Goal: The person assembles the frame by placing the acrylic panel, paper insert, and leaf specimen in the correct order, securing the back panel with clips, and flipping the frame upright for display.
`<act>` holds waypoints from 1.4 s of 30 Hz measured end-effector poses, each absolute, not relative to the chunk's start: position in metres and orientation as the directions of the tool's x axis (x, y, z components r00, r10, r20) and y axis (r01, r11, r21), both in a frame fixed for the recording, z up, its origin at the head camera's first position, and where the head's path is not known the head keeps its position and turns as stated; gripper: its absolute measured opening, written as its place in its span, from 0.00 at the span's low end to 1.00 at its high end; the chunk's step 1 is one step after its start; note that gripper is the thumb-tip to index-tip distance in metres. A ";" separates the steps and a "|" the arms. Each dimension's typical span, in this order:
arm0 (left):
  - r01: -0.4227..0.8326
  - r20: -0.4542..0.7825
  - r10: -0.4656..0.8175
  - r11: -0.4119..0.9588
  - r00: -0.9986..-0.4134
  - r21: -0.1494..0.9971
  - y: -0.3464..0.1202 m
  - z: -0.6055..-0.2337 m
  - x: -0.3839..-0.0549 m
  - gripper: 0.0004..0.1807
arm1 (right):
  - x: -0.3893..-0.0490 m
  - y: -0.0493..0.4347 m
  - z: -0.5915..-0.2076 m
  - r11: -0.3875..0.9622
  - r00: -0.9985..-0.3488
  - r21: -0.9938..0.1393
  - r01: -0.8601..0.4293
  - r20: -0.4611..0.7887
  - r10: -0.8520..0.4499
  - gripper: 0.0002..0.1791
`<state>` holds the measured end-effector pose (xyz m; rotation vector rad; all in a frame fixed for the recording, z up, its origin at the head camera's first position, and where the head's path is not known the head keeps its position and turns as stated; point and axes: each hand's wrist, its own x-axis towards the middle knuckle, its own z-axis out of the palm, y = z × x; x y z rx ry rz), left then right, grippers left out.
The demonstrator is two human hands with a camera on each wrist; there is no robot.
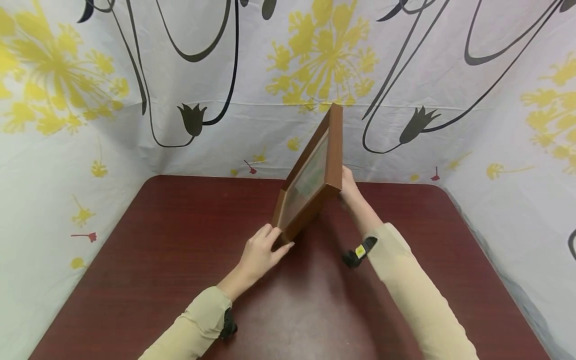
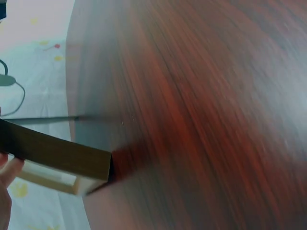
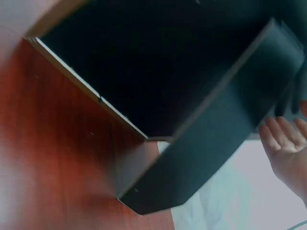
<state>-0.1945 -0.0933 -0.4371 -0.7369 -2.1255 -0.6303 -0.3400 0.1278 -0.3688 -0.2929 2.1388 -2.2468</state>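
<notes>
A brown picture frame (image 1: 334,150) stands tilted over the table in the head view, its glazed front toward the left. My left hand (image 1: 258,255) pinches its near lower corner, fingers over the edge and thumb along the underside. In the left wrist view, fingertips (image 2: 10,170) touch the brown frame side (image 2: 57,153). My right hand (image 1: 353,192) is behind the frame, partly hidden by it. The right wrist view shows the frame's black back (image 3: 139,62) with a black stand flap (image 3: 216,129) angled out; my right fingers (image 3: 280,134) lie loosely at the flap's edge.
The dark red wood-grain table (image 1: 193,220) is glossy and has rounded far corners. A white cloth (image 1: 234,135) with yellow flowers and dark stems hangs behind it and along both sides. A black wrist camera (image 1: 355,255) is strapped at the right sleeve, another (image 1: 228,322) at the left.
</notes>
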 end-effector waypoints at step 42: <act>0.238 0.352 -0.057 0.635 -0.934 0.735 -0.112 -0.402 -0.263 0.37 | -0.231 0.162 -0.366 0.096 -0.958 -0.957 -0.274 0.280 0.058 0.24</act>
